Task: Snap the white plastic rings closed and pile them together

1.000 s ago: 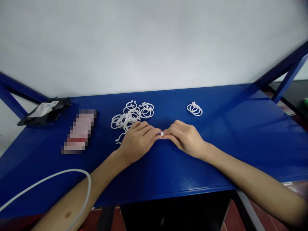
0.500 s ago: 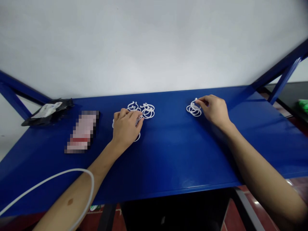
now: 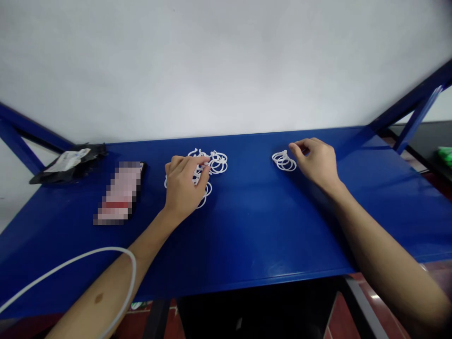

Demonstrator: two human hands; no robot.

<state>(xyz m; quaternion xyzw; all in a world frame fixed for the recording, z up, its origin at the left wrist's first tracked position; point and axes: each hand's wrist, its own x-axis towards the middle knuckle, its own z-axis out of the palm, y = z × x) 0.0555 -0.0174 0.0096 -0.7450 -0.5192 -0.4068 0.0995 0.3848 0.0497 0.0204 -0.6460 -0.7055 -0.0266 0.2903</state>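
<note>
A loose pile of white plastic rings (image 3: pixel 216 163) lies on the blue table (image 3: pixel 247 226) left of centre. My left hand (image 3: pixel 183 188) rests on the pile's near side, fingers curled and pinching one ring from it. To the right sits a small stack of white rings (image 3: pixel 284 161). My right hand (image 3: pixel 317 160) hovers just right of that stack, its fingers loosely bent and apart with nothing in them, the fingertips a little clear of the rings.
A pixelated flat object (image 3: pixel 118 192) lies left of the pile, and a black pouch with a white label (image 3: pixel 67 165) sits at the far left corner. A white cable (image 3: pixel 70 263) loops over my left forearm. Blue frame struts (image 3: pixel 413 106) rise at the right; a white wall stands behind.
Both hands parted from the table's middle. My right hand carried a ring to the small stack and let it go; my left hand went to the loose pile and pinched a ring.
</note>
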